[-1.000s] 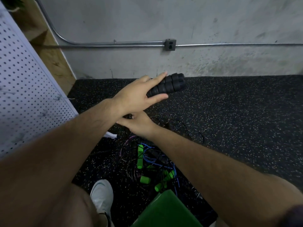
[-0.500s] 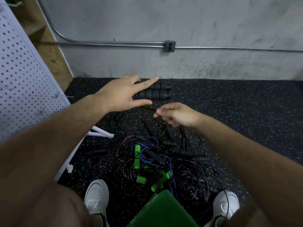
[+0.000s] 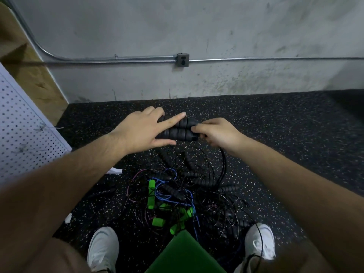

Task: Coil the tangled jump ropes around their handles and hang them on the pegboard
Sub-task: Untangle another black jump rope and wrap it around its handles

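tangled black, blue, green jump ropes — heaped on floor below fingers | two black ribbed foam handles, long axis left-right, gripped by left hand | thin black cord pinched by right hand at handles' right end

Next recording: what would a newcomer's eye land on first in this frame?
Mid-frame, the left hand holds a pair of black handles side by side while the right hand pinches the black rope at their ends. Below them, between the white shoes, a tangled pile of ropes with bright green handles sprawls on the speckled floor. The white pegboard stands at the left edge.
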Available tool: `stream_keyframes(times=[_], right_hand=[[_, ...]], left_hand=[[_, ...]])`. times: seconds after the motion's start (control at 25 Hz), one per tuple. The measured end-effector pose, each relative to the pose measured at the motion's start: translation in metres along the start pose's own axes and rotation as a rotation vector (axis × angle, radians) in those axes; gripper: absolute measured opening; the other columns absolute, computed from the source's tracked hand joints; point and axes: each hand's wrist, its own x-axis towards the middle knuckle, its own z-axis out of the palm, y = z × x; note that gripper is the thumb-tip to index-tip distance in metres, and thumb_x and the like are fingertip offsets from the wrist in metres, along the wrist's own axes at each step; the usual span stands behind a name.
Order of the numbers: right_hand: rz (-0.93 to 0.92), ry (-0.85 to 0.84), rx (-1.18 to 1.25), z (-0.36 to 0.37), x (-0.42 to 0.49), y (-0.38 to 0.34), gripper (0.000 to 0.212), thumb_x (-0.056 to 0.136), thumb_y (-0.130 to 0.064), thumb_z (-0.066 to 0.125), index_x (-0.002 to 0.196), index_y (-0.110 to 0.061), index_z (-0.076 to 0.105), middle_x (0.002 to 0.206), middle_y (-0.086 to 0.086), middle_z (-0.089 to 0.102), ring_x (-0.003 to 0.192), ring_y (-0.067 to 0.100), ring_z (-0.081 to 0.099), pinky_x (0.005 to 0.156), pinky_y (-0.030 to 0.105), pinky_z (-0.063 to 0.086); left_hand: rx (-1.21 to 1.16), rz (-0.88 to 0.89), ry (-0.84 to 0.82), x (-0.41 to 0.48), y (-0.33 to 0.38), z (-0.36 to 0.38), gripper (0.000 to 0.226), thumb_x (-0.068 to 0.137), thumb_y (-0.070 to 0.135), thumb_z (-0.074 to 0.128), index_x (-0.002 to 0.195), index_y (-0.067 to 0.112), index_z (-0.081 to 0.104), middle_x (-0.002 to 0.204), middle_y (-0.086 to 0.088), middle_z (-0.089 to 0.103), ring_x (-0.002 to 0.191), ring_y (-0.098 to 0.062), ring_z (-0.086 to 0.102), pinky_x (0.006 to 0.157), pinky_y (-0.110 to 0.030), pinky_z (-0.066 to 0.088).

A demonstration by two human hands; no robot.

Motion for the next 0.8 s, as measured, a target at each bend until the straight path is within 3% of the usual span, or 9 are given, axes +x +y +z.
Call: stream_keyframes(times=[0.16, 0.28, 0.44, 0.56, 0.68, 0.8], right_hand=[[-0.088, 0.131, -0.367, 0.005, -0.001, 0.0, 0.032, 0.089, -0.036, 0.07, 0.078, -0.005, 0.067, 0.06, -0.001, 0.058, 0.048, 0.01, 0.048, 0.044, 0.024, 0.034], [-0.163, 0.25, -0.526, 0.012, 0.0, -0.002, 0.026, 0.09, -0.038, 0.068, 0.081, -0.014, 0.063, 0.074, -0.001, 0.065, 0.061, 0.014, 0.057, 0.051, 0.027, 0.04], [-0.447, 0.296, -0.766, 0.021, -0.004, -0.008, 0.017, 0.094, -0.036, 0.059, 0.09, -0.019, 0.061, 0.085, -0.005, 0.061, 0.078, 0.017, 0.057, 0.064, 0.032, 0.044], [-0.55, 0.203, -0.733, 0.006, -0.007, -0.014, 0.017, 0.095, -0.027, 0.053, 0.1, -0.02, 0.068, 0.094, -0.003, 0.064, 0.085, 0.017, 0.06, 0.072, 0.033, 0.05], [-0.606, 0.073, -0.713, -0.017, -0.005, -0.017, 0.022, 0.099, -0.023, 0.056, 0.112, -0.027, 0.073, 0.098, -0.011, 0.064, 0.091, 0.01, 0.059, 0.08, 0.028, 0.049], [-0.557, 0.059, -0.474, -0.035, 0.006, -0.015, 0.018, 0.096, -0.024, 0.066, 0.108, -0.031, 0.077, 0.096, -0.013, 0.066, 0.091, 0.003, 0.06, 0.083, 0.02, 0.046]], left_hand=[[-0.02, -0.029, -0.062, 0.004, 0.007, 0.004, 0.09, 0.084, 0.082, 0.015, 0.158, 0.038, -0.013, 0.121, -0.009, 0.048, 0.101, -0.023, 0.051, 0.069, -0.039, 0.058], [-0.012, -0.037, -0.115, 0.006, 0.008, 0.009, 0.093, 0.08, 0.085, 0.01, 0.158, 0.038, -0.013, 0.123, -0.007, 0.047, 0.105, -0.022, 0.051, 0.069, -0.036, 0.056], [-0.058, -0.024, -0.142, 0.004, 0.008, 0.015, 0.092, 0.082, 0.088, -0.001, 0.158, 0.038, -0.008, 0.122, -0.002, 0.048, 0.107, -0.019, 0.052, 0.07, -0.038, 0.058], [-0.085, -0.066, -0.105, 0.002, 0.005, 0.014, 0.093, 0.086, 0.083, -0.002, 0.16, 0.027, -0.001, 0.117, 0.0, 0.05, 0.105, -0.019, 0.053, 0.073, -0.036, 0.057], [-0.125, -0.038, -0.021, 0.002, 0.003, 0.011, 0.092, 0.09, 0.083, 0.009, 0.153, 0.021, 0.032, 0.111, -0.001, 0.055, 0.101, -0.022, 0.058, 0.073, -0.039, 0.057], [-0.208, 0.047, 0.045, 0.003, 0.012, 0.003, 0.084, 0.092, 0.081, 0.021, 0.144, 0.02, 0.046, 0.107, -0.002, 0.057, 0.095, -0.022, 0.057, 0.079, -0.04, 0.055]])
